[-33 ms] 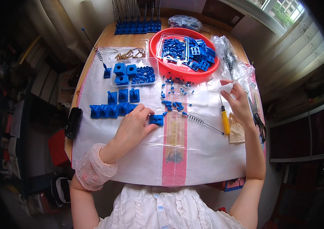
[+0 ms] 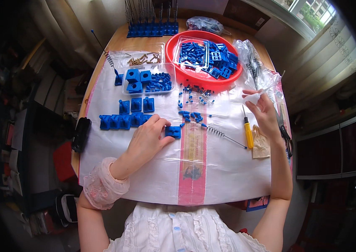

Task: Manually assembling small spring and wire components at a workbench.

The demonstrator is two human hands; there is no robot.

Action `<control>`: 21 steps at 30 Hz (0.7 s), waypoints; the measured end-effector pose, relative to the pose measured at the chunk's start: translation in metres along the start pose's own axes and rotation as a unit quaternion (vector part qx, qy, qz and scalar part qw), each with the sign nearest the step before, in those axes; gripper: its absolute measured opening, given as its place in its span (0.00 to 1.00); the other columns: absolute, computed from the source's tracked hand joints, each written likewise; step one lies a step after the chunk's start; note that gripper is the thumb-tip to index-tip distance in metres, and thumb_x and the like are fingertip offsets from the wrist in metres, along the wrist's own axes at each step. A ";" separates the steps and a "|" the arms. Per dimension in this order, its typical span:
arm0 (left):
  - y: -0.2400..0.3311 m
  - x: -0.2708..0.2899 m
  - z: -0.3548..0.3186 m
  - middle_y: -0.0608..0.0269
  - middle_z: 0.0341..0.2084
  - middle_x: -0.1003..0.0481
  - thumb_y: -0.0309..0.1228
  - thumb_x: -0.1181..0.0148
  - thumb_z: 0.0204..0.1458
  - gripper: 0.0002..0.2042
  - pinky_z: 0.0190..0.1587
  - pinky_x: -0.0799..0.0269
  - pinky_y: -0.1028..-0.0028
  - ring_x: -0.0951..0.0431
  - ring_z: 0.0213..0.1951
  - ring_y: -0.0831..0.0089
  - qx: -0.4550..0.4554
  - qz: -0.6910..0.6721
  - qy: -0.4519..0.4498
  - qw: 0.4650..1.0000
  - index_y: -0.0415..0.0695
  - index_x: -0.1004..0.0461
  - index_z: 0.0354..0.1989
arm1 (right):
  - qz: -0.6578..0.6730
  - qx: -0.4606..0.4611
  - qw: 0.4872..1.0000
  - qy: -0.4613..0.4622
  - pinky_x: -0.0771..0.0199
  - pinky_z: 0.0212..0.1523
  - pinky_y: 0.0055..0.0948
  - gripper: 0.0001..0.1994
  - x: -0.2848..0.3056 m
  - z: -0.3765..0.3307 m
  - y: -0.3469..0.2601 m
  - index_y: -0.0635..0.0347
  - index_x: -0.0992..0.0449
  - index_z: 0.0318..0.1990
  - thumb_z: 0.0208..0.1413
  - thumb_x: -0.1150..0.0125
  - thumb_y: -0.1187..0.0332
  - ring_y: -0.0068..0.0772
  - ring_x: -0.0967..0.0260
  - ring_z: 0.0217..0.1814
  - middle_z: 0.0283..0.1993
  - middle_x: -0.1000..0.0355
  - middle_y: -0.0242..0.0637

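Note:
My left hand (image 2: 146, 136) rests on the white sheet, thumb and fingers closed on the edge of a small blue plastic block (image 2: 173, 132). Raised over the right side, my right hand (image 2: 265, 112) grips a small white squeeze bottle (image 2: 253, 99) with what looks like a thin tip. Several blue clip-like blocks (image 2: 123, 122) stand in rows beyond my left hand. Right of the held block lie loose blue pieces (image 2: 192, 116) and a coiled spring rod (image 2: 216, 132) with a blue end. A yellow-handled screwdriver (image 2: 249, 135) lies below my right hand.
A clear box (image 2: 172, 87) holds blue cubes and small parts, near brass screws (image 2: 144, 59). Behind is a red basin (image 2: 170, 49) of blue parts. Scissors (image 2: 286, 136) lie at the right edge, a black case (image 2: 81, 135) at the left. Spring rods (image 2: 150, 27) stand at the back.
The white bottle shows more plainly between my right fingers, as that hand has turned slightly. My left hand stays on the blue block. The whole view has shifted a little.

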State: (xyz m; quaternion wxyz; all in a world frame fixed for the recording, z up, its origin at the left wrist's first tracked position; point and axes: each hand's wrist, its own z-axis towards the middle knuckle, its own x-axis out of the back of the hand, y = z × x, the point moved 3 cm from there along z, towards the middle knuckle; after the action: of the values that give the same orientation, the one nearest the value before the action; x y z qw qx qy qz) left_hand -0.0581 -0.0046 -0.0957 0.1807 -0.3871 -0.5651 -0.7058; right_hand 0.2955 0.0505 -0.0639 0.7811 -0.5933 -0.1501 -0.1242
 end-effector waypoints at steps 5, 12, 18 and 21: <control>-0.007 -0.004 -0.006 0.59 0.33 0.27 0.26 0.24 0.45 0.18 0.35 0.26 0.69 0.25 0.28 0.68 -0.019 -0.015 0.059 0.998 0.36 0.21 0.44 | 0.142 -0.034 0.987 -0.070 0.24 0.56 0.35 0.11 -0.011 -0.030 -0.031 0.66 0.30 0.51 0.65 0.39 0.75 0.34 0.22 0.50 0.50 0.21 0.48; -0.001 -0.015 0.001 0.57 0.35 0.26 0.29 0.24 0.46 0.17 0.36 0.24 0.67 0.22 0.31 0.63 -0.051 0.019 0.086 0.995 0.37 0.22 0.42 | 0.193 -0.046 0.977 -0.080 0.22 0.51 0.36 0.09 -0.029 -0.046 -0.025 0.63 0.30 0.50 0.65 0.40 0.76 0.34 0.22 0.48 0.45 0.20 0.49; 0.002 -0.011 0.002 0.57 0.36 0.26 0.30 0.25 0.47 0.16 0.38 0.23 0.66 0.21 0.32 0.60 -0.058 0.027 0.072 0.995 0.38 0.22 0.42 | 0.198 -0.051 0.974 -0.094 0.22 0.50 0.35 0.10 -0.034 -0.049 -0.021 0.63 0.30 0.50 0.64 0.39 0.77 0.33 0.21 0.46 0.45 0.20 0.49; -0.001 -0.008 -0.008 0.58 0.35 0.26 0.28 0.25 0.47 0.16 0.37 0.23 0.68 0.21 0.31 0.64 -0.050 0.014 0.046 0.998 0.37 0.22 0.42 | 0.199 -0.055 0.973 -0.102 0.23 0.46 0.32 0.11 -0.036 -0.055 -0.015 0.64 0.29 0.51 0.65 0.38 0.72 0.32 0.22 0.43 0.44 0.20 0.47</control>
State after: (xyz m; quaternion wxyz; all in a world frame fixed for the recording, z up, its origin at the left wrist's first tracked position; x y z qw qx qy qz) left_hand -0.0568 -0.0129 -0.1027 0.1969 -0.3705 -0.5148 -0.7476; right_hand 0.2614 -0.0055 -0.0782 0.7367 -0.6629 -0.1011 0.0871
